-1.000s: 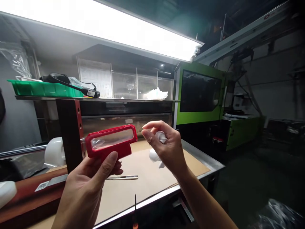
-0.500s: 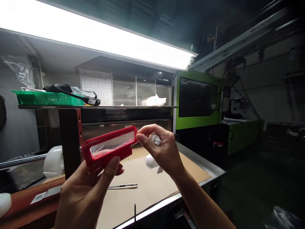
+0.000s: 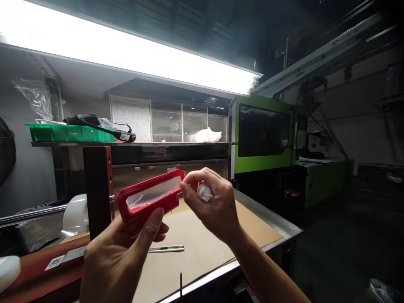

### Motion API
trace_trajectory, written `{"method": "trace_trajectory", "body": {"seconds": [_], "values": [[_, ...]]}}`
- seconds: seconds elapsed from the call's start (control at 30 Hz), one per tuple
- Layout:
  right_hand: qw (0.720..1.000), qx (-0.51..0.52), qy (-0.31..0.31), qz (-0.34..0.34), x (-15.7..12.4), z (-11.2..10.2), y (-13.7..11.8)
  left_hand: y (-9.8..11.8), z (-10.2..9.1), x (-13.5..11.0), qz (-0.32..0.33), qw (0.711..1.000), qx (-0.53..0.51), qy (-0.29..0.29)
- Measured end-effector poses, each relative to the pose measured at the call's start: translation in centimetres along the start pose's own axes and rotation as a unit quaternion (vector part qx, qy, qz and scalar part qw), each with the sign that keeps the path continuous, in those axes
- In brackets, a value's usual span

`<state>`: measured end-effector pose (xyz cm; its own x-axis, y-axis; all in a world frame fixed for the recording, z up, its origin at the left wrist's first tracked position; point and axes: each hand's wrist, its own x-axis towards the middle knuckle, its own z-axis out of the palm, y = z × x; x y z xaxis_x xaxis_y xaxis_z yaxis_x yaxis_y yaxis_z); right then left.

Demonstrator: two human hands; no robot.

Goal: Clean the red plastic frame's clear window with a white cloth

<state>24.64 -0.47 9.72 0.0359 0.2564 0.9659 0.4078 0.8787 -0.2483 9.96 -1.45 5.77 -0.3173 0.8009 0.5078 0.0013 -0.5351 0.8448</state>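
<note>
My left hand (image 3: 118, 256) grips a red plastic frame-like part (image 3: 168, 203) from below, thumb on the near side and fingers behind. The part is held tilted, its right end higher. Its long middle looks pale and glossy; I cannot tell whether that is a clear sheet. My right hand (image 3: 217, 206) is closed around a crumpled white wipe (image 3: 205, 192), cloth or paper I cannot tell. The thumb and forefinger of that hand meet at the part's right end. Below, a slim pen-like tool (image 3: 167, 248) lies on the brown board (image 3: 195, 248).
A shelf (image 3: 176, 144) crosses behind, bearing a green tray (image 3: 69, 133), a black strap-like device (image 3: 124, 135) and a white crumpled bundle (image 3: 208, 135). Left stands a dark red metal post (image 3: 97, 189) beside a white roll (image 3: 75, 214). A green machine (image 3: 265, 164) stands to the right.
The view has shifted slightly, moving everything a little right and down. A loose white end that hung below my right hand is now out of sight. Both hands keep their holds.
</note>
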Motion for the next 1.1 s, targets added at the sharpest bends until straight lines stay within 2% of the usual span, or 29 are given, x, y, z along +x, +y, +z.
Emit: {"method": "trace_trajectory", "body": {"seconds": [0.13,0.33,0.47,0.63,0.9,1.0,1.1], "values": [[0.987,-0.08,0.015,-0.135,-0.9,0.7,0.3,0.0,0.4,0.2,-0.056,0.996,-0.062,-0.018],[0.961,-0.165,-0.021,-0.221,-1.9,1.2,1.1,0.1,1.1,0.7,-0.091,0.977,-0.175,-0.075],[0.954,-0.189,-0.039,-0.229,-2.0,1.2,1.4,0.2,1.1,0.9,-0.127,0.963,-0.21,-0.111],[0.945,-0.224,-0.078,-0.224,-1.7,0.9,1.2,0.0,0.9,1.0,-0.116,0.955,-0.232,-0.143],[0.929,-0.256,-0.127,-0.235,-1.2,0.6,0.6,0.2,1.0,1.4,-0.135,0.956,-0.23,-0.121],[0.952,-0.183,-0.118,-0.215,-1.2,0.5,0.4,0.4,0.8,1.6,-0.139,0.955,-0.24,-0.107],[0.991,-0.04,-0.071,-0.108,-0.9,0.1,0.2,0.5,0.4,2.0,-0.185,0.94,-0.276,-0.078]]}}
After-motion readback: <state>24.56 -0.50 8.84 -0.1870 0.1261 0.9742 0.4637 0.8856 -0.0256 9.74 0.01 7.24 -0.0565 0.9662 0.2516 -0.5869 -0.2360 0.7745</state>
